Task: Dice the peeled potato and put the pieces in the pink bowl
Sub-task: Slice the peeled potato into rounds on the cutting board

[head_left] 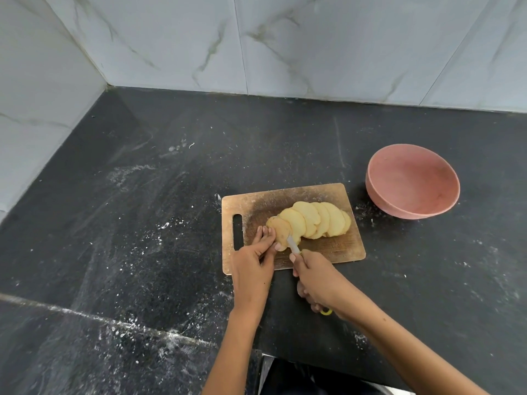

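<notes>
The peeled potato lies cut into several round slices (313, 220), fanned across a wooden cutting board (336, 246). My left hand (253, 266) holds the leftmost slice (278, 229) with its fingertips and thumb. My right hand (316, 277) grips a knife (293, 244) with a yellow-green handle; its pale blade lies against that same slice. The pink bowl (413, 185) stands empty on the counter, right of the board and a little behind it.
The black stone counter (142, 223) carries white dusty smears. Tiled walls (285, 44) close it off at the back and left. The counter's front edge runs near my forearms at the bottom.
</notes>
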{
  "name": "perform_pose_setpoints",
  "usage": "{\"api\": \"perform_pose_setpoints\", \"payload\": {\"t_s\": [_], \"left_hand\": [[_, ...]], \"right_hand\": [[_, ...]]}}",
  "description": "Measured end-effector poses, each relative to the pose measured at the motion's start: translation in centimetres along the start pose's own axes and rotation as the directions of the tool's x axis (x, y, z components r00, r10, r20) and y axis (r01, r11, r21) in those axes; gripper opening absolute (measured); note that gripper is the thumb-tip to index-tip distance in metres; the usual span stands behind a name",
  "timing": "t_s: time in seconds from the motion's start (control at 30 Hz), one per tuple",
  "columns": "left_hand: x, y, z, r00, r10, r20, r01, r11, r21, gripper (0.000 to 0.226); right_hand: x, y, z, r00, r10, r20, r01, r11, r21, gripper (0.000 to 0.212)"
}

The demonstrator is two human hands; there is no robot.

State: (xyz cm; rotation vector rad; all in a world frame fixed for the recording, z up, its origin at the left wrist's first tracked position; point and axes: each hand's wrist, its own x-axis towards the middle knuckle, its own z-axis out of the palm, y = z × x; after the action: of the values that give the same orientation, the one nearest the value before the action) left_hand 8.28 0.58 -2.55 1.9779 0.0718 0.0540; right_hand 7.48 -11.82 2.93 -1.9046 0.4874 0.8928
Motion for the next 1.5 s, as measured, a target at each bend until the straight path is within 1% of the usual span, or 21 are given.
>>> {"api": "perform_pose_setpoints", "payload": {"t_s": [0.07, 0.13, 0.17, 0.27, 0.37, 0.47, 0.53, 0.63, 0.7, 0.73, 0.8, 0.83, 0.87, 0.93, 1.03, 1.17, 1.27, 1.4, 1.5], "left_hand": [[0.1, 0.0, -0.1, 1.000, -0.002, 0.004, 0.002, 1.000, -0.005, 0.039], [0.2, 0.0, -0.2, 1.000, -0.001, 0.001, 0.001, 1.000, -0.004, 0.039], [0.3, 0.0, -0.3, 1.000, -0.004, 0.000, 0.004, 1.000, -0.011, 0.038], [0.2, 0.1, -0.3, 1.000, -0.009, 0.002, 0.009, 0.999, -0.050, 0.037], [0.2, 0.1, -0.4, 1.000, -0.014, 0.010, 0.015, 0.998, -0.066, 0.037], [0.2, 0.1, -0.5, 0.998, -0.042, 0.049, 0.046, 0.996, -0.076, 0.038], [0.0, 0.4, -0.5, 0.997, -0.053, 0.062, 0.055, 0.998, -0.033, 0.038], [0.0, 1.1, -0.5, 0.995, -0.093, 0.037, 0.094, 0.995, -0.026, 0.030], [0.2, 2.0, -0.7, 0.984, -0.175, -0.012, 0.172, 0.977, -0.129, 0.026], [0.4, 2.4, -0.8, 0.970, -0.241, -0.030, 0.228, 0.946, -0.232, 0.027], [0.7, 3.2, -0.6, 0.930, -0.366, -0.021, 0.319, 0.835, -0.449, 0.035], [0.9, 3.5, -0.5, 0.916, -0.400, -0.027, 0.332, 0.796, -0.506, 0.038], [1.0, 3.7, -0.4, 0.908, -0.416, -0.047, 0.333, 0.786, -0.521, 0.040], [1.2, 3.8, -0.2, 0.903, -0.420, -0.089, 0.324, 0.803, -0.501, 0.040], [1.2, 3.8, 0.1, 0.906, -0.402, -0.134, 0.310, 0.844, -0.438, 0.036], [1.5, 4.0, 0.2, 0.924, -0.318, -0.210, 0.257, 0.927, -0.274, 0.030], [1.9, 4.6, 0.3, 0.926, -0.277, -0.257, 0.226, 0.951, -0.210, 0.024], [1.7, 4.9, 0.4, 0.939, -0.243, -0.245, 0.212, 0.966, -0.146, 0.023], [1.8, 5.1, 0.6, 0.957, -0.173, -0.232, 0.169, 0.985, -0.039, 0.015]], "right_hand": [[0.4, -0.5, -0.1, 1.000, -0.023, -0.002, 0.024, 1.000, 0.019, 0.030], [0.9, -1.4, -0.5, 0.993, -0.118, -0.016, 0.118, 0.993, -0.018, 0.033], [1.1, -1.6, -0.6, 0.990, -0.142, -0.018, 0.142, 0.989, -0.031, 0.034], [0.5, -0.6, -0.3, 0.999, -0.052, 0.001, 0.052, 0.998, -0.024, 0.030], [-0.2, 0.2, 0.2, 1.000, -0.028, 0.004, 0.028, 0.997, -0.065, 0.029], [0.5, -0.3, 0.5, 0.997, -0.051, -0.060, 0.043, 0.991, -0.130, 0.029], [1.1, -0.7, 0.8, 0.992, -0.091, -0.093, 0.072, 0.980, -0.187, 0.031], [1.6, -1.1, 0.8, 0.981, -0.152, -0.119, 0.115, 0.954, -0.275, 0.028], [1.6, -1.0, 0.8, 0.962, -0.219, -0.165, 0.140, 0.909, -0.393, 0.027], [1.4, -1.0, 0.9, 0.948, -0.254, -0.191, 0.148, 0.884, -0.443, 0.025], [1.0, -1.0, 1.5, 0.919, -0.316, -0.235, 0.161, 0.847, -0.507, 0.024], [0.8, -1.0, 1.8, 0.903, -0.346, -0.254, 0.169, 0.831, -0.531, 0.023], [0.7, -1.0, 2.2, 0.891, -0.367, -0.267, 0.173, 0.818, -0.549, 0.022], [0.6, -0.9, 2.6, 0.879, -0.385, -0.281, 0.172, 0.807, -0.565, 0.021], [0.8, -0.9, 2.8, 0.877, -0.377, -0.300, 0.163, 0.818, -0.552, 0.020], [1.1, -1.4, 3.1, 0.877, -0.371, -0.306, 0.181, 0.844, -0.505, 0.016], [1.3, -1.5, 3.2, 0.871, -0.384, -0.306, 0.207, 0.852, -0.480, 0.016], [1.2, -0.7, 3.3, 0.876, -0.369, -0.311, 0.190, 0.856, -0.480, 0.020], [1.2, -1.2, 3.0, 0.890, -0.347, -0.297, 0.205, 0.885, -0.419, 0.021]]}}
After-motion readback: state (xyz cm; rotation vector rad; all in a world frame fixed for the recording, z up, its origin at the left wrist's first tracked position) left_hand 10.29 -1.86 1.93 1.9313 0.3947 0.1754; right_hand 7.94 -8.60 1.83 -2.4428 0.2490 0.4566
